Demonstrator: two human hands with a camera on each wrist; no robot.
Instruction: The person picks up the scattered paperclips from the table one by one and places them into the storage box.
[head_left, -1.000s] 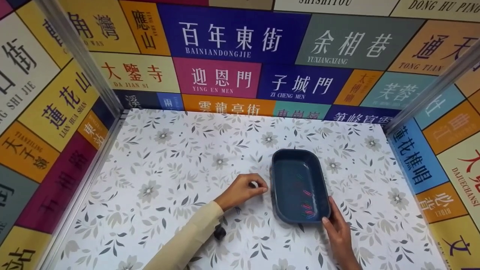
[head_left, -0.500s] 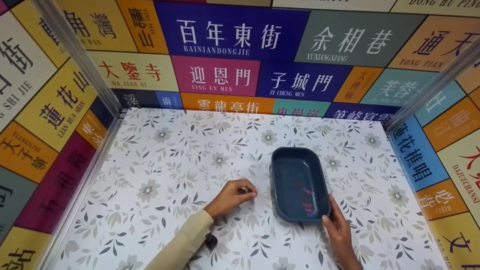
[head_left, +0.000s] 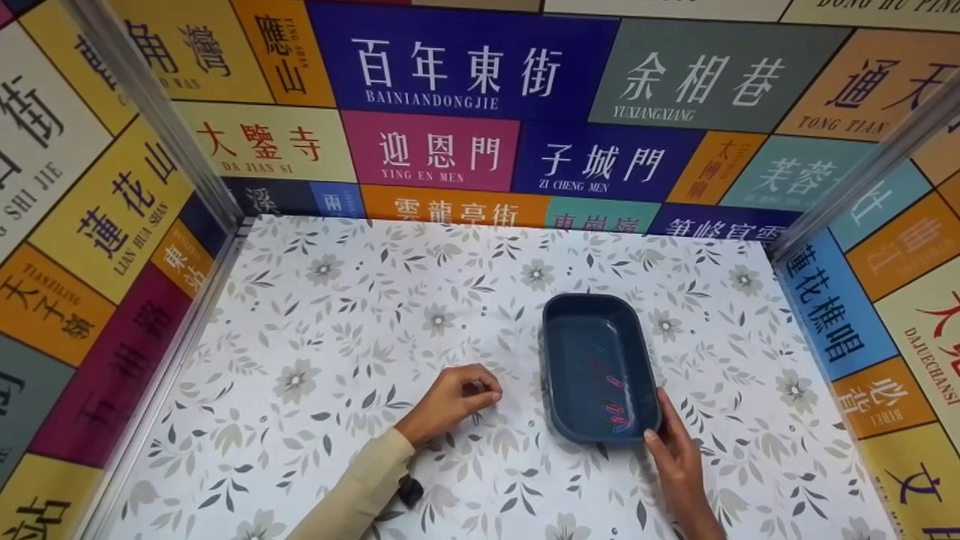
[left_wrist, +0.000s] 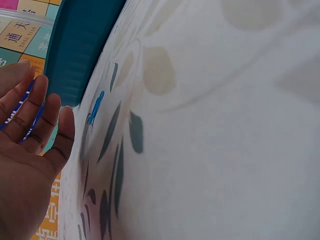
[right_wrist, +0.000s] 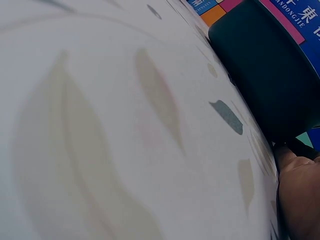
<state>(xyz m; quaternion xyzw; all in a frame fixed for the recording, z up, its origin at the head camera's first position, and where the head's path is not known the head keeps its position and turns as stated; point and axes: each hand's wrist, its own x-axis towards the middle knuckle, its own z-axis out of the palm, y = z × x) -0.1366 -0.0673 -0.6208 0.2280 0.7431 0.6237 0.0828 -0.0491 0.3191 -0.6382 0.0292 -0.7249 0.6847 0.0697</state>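
Note:
My right hand (head_left: 675,457) holds the near right corner of a dark blue tray (head_left: 555,360), with the thumb at its rim; the right wrist view shows part of the thumb (right_wrist: 300,185) against the tray's outer wall (right_wrist: 270,75). Inside lie several small coloured paper clips (head_left: 615,412), red, green and blue. My left hand (head_left: 450,397) is left of the tray, over the table, its fingers loosely bent and thumb near the index fingertip. Nothing shows between those fingers in the left wrist view. Beyond them, a blue paper clip (left_wrist: 96,107) lies on the table by the tray.
A white cloth printed with grey flowers and leaves covers the table (head_left: 360,300). Upright panels with coloured street-name blocks (head_left: 465,67) stand at the back and both sides, joined by metal corner posts (head_left: 187,142). A dark wrist device (head_left: 409,491) sits under the left sleeve.
My left hand has moved left and toward me, away from the tray's left side. The right hand stays at the tray's corner, and the tray has hardly moved.

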